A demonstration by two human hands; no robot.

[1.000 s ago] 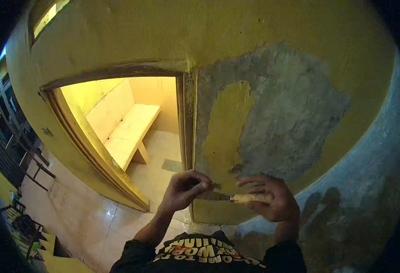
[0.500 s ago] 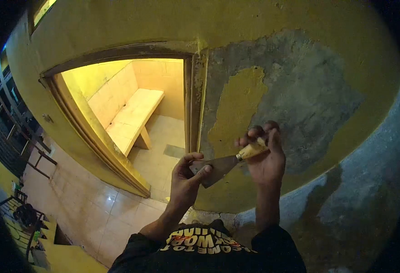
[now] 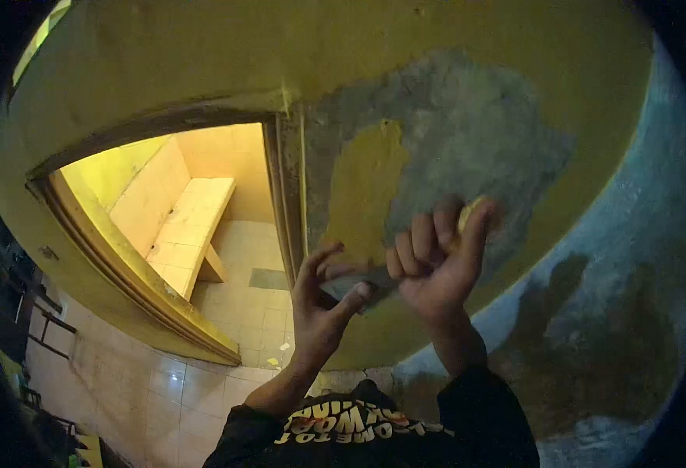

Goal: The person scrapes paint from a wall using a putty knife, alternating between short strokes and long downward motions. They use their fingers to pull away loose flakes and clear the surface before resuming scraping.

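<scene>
My right hand [image 3: 444, 261] is closed round the pale yellow handle [image 3: 472, 214] of a putty knife, its fingers curled over most of it. The knife's flat metal blade [image 3: 376, 287] points to the left and is partly hidden and blurred. My left hand [image 3: 319, 304] is at the blade's wide end, with the thumb over the blade and the fingers curved round its far side. Behind both hands is a yellow wall with a large bare grey patch [image 3: 476, 125], which surrounds an island of yellow paint [image 3: 365, 183].
Left of the patch, a doorway with a worn frame [image 3: 287, 187] opens onto a lit tiled room with a bench [image 3: 191, 222]. Tiled floor [image 3: 156, 390] lies at lower left. A blue-grey stained wall [image 3: 585, 312] curves along the right.
My right hand has turned and closed its fingers round the handle, which lay across its open palm before. My left hand stays by the blade. The view has shifted to the right.
</scene>
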